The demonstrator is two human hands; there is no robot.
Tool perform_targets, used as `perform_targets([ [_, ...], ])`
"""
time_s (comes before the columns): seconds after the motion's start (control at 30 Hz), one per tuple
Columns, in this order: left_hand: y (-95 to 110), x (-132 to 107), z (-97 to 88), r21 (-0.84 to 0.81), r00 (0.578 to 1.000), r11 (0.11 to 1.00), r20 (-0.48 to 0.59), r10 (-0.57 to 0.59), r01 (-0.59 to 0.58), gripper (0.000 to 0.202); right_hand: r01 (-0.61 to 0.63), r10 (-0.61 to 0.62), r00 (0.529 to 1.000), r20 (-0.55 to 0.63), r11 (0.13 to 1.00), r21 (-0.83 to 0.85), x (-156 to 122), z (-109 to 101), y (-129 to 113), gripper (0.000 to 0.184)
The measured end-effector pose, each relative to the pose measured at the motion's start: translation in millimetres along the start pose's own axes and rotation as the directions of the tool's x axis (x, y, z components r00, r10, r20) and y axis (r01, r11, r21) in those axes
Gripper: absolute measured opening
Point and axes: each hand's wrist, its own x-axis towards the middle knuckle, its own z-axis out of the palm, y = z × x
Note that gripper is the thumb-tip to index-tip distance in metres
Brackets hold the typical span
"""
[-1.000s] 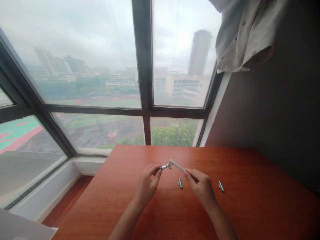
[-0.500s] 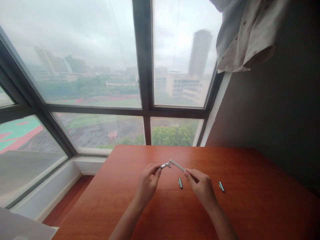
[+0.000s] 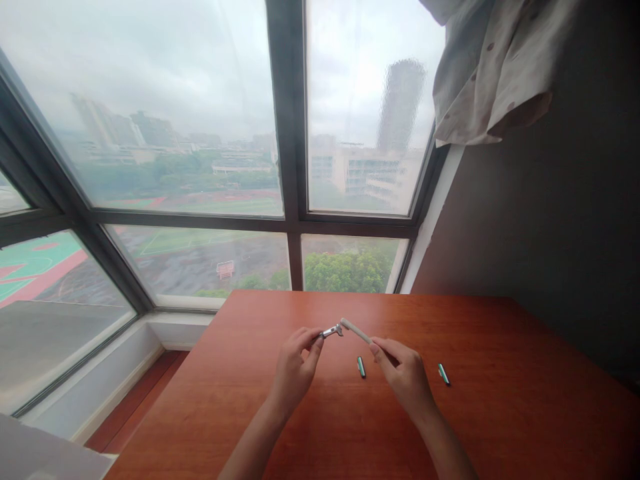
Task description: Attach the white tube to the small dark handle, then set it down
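My left hand [image 3: 296,363] is closed, with thumb and fingers pinching a silver razor handle [image 3: 331,331]. The handle's forked head points right. A slim beige stick that looks like a toothbrush [image 3: 357,331] is in my right hand [image 3: 404,368], gripped near its lower end. Its far end slants up to the left and meets or nearly meets the razor's head; whether they touch I cannot tell. Below, between the hands, a green and black razor cartridge [image 3: 361,367] lies on the table. Another razor cartridge [image 3: 443,374] rests right of my right hand.
The reddish-brown wooden table [image 3: 210,400] reaches to the large window [image 3: 295,227] behind it. A pale cloth garment [image 3: 493,80] hangs at upper right, in front of a dark wall [image 3: 550,213]. A white sill [image 3: 175,331] runs along the left.
The toothbrush's far end has shifted very slightly right and away from the razor's head. Both hands stay in about the same place, and the cartridges have not moved.
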Motion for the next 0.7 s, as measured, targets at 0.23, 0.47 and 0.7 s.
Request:
perform_targets([
  [0.23, 0.2, -0.2, -0.1, 0.036, 1.000, 0.999, 0.003, 0.017, -0.017, 0.022, 0.004, -0.004, 1.000, 0.004, 1.000, -0.019, 0.4, 0.1, -0.5, 0.029],
  [0.47, 0.4, -0.5, 0.6, 0.031, 1.000, 0.999, 0.005, 0.014, -0.014, 0.021, 0.002, -0.002, 1.000, 0.014, 1.000, -0.022, -0.3, 0.0, 0.1, 0.030],
  [0.7, 1.0, -0.6, 1.2, 0.028, 1.000, 0.999, 0.001, 0.020, -0.020, 0.021, 0.029, -0.029, 1.000, 0.005, 0.999, -0.029, -0.5, 0.4, 0.3, 0.031],
])
